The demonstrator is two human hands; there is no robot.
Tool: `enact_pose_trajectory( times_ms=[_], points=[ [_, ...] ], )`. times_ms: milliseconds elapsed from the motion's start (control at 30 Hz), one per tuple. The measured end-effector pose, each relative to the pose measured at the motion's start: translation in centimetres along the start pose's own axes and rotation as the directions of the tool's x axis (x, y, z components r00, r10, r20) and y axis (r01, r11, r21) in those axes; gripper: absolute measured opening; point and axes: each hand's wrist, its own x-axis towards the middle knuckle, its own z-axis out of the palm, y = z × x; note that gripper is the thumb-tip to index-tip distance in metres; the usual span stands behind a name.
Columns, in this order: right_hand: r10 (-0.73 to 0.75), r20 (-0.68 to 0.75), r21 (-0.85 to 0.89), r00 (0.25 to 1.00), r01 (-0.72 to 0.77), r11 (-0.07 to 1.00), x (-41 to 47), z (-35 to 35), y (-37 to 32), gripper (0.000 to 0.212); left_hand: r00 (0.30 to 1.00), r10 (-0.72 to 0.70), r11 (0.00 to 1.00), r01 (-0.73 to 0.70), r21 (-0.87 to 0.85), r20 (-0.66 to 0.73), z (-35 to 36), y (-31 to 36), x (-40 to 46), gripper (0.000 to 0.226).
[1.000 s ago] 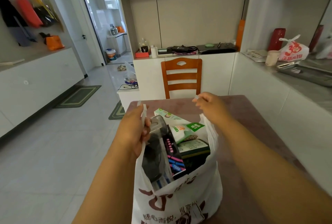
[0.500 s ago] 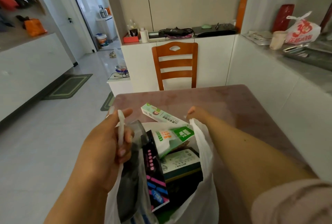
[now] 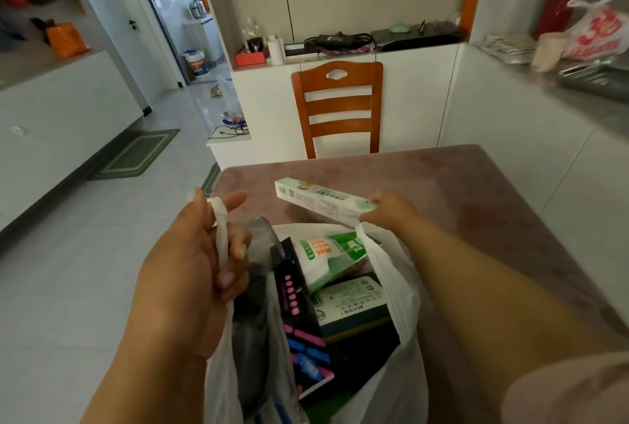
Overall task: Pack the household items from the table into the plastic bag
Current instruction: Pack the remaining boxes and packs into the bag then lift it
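A white plastic bag (image 3: 391,389) stands at the near edge of the pink table (image 3: 476,206), its mouth wide. My left hand (image 3: 200,263) grips the bag's left handle (image 3: 221,236). My right hand (image 3: 391,211) holds a long green-and-white toothpaste box (image 3: 320,200) by its right end, lifted just above the bag's far rim. Inside the bag sit a green-and-white pouch (image 3: 333,253), a dark green box (image 3: 354,304), a black box with pink and blue marks (image 3: 299,321) and a dark item in clear packaging (image 3: 258,287).
A wooden chair (image 3: 338,110) stands at the table's far side against white cabinets. On the right runs a grey counter with a red-printed plastic bag (image 3: 599,32) and a cup (image 3: 548,51). Tiled floor and a green mat (image 3: 136,155) lie to the left.
My right hand has let go of the bag's right side and taken hold of the toothpaste box, raising it above the bag. The left hand keeps its grip on the handle.
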Motion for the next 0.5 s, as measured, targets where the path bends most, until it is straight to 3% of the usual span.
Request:
enact_pose_trajectory(
  times_ms=[133,233,367,500],
  points=[
    [-0.076,-0.148,0.121,0.986,0.094,0.988,-5.3,-4.9,-3.7,0.044,0.999,-0.021,1.0,0.02,-0.021,-0.044,-0.2,0.8,-0.9,0.052],
    [-0.159,-0.3,0.084,0.941,0.192,0.978,-10.4,-7.7,-6.6,0.056,0.996,-0.032,0.999,0.03,-0.033,-0.081,-0.4,1.4,-1.6,0.05],
    [-0.292,-0.525,0.044,0.799,0.368,0.929,-18.6,-9.4,-10.1,0.06,0.992,-0.054,0.996,0.045,-0.081,-0.111,-0.8,1.9,-2.7,0.045],
    [-0.417,-0.63,0.034,0.655,0.559,0.828,-24.8,-8.5,-13.1,0.062,0.992,-0.084,0.99,0.072,-0.121,-0.096,-1.4,2.5,-4.0,0.046]
  ],
)
